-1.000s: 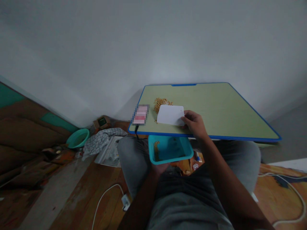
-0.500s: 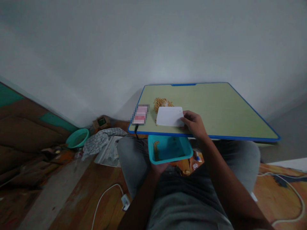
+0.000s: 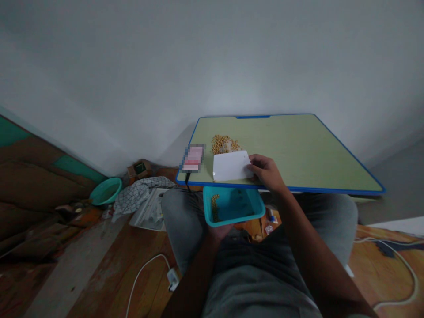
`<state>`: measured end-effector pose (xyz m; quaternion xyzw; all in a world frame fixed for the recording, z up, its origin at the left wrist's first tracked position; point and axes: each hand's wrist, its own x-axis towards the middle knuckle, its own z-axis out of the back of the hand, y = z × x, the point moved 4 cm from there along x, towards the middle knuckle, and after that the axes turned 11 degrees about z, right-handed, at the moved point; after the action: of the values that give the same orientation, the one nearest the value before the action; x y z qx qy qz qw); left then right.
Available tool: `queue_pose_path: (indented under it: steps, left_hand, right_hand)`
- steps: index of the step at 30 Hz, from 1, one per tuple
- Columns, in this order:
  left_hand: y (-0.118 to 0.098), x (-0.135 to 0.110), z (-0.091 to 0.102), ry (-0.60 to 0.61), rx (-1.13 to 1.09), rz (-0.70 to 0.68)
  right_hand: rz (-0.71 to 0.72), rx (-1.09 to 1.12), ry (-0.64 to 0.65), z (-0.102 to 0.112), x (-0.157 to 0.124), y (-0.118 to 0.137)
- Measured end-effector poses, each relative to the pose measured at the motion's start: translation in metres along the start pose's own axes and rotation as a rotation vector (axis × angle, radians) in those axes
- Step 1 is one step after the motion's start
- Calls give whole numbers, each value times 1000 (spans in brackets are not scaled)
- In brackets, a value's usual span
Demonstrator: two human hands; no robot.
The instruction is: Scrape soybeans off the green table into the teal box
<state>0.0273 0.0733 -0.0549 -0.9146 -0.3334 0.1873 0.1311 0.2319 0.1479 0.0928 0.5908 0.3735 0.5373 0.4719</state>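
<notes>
My right hand [image 3: 266, 173] pinches the right end of a white flat scraper card [image 3: 231, 166], which stands on the green table [image 3: 298, 150] near its front edge. Just behind the card lies a small heap of yellow beans [image 3: 225, 143]. My left hand [image 3: 220, 230] holds a teal plastic tray [image 3: 233, 205] from below, its rim tucked under the table's front edge, right below the card. A few yellow beans [image 3: 215, 206] lie along the tray's left side.
A blurred pink item [image 3: 193, 158] sits at the table's front-left corner. On the floor to the left are a teal basin [image 3: 106, 191], a checked cloth [image 3: 139, 194] and a white cable with plug [image 3: 172, 278]. My knees are under the table.
The white card has slid toward me, from against the bean heap to the table's front edge. The tray stays in place below it.
</notes>
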Motion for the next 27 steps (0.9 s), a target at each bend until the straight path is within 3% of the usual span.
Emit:
queue_pose_path:
  steps: [8, 13, 15, 20, 27]
  left_hand:
    - [1, 4, 8, 59, -55, 15]
    - [1, -1, 0, 54, -77, 3]
    - [1, -4, -4, 28, -87, 10]
    - [1, -6, -5, -68, -113, 39]
    - [0, -6, -10, -83, -120, 43]
  right_hand:
    - [18, 1, 7, 0, 0, -1]
    - [106, 11, -232, 10, 5, -7]
    - [116, -1, -272, 12, 6, -11]
    - [121, -65, -243, 11, 7, -15]
    - [105, -48, -216, 10, 5, -13]
